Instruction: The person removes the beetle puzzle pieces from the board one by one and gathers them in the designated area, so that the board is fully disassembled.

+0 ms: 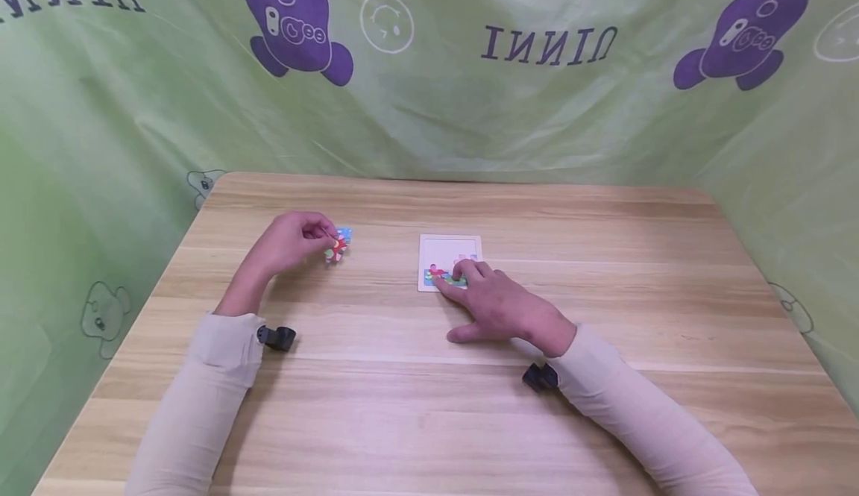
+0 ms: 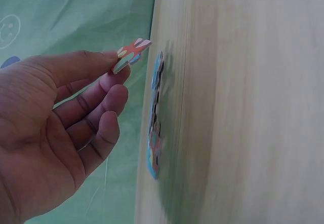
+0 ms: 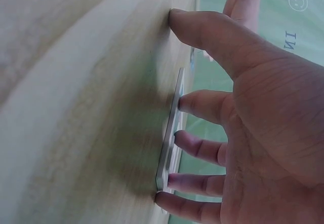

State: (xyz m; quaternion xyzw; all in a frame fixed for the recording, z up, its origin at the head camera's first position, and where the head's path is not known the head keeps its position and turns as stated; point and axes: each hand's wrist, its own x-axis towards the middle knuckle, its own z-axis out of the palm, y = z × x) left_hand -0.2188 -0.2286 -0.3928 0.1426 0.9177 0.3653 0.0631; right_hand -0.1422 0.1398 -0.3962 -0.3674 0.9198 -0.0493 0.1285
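Observation:
Between thumb and index finger, my left hand (image 1: pixel 288 248) pinches a small jigsaw piece (image 2: pixel 132 51) printed in red, white, green and blue. The piece is held off the tabletop, its edge tilted in the left wrist view. Just beyond it lie other jigsaw pieces (image 2: pixel 154 115), blue-edged and partly covered by the hand in the head view. My right hand (image 1: pixel 502 303) spreads over a square white puzzle tray (image 1: pixel 421 261), fingertips touching its lower part, thumb apart on the table. Coloured pieces (image 1: pixel 433 271) line the tray's bottom; the right fingers hide some of them.
The wood-grain table (image 1: pixel 403 406) runs to a green printed curtain (image 1: pixel 429 123) at its back and sides. A small black camera (image 1: pixel 277 338) sits at the left cuff, another black camera (image 1: pixel 540 377) at the right cuff.

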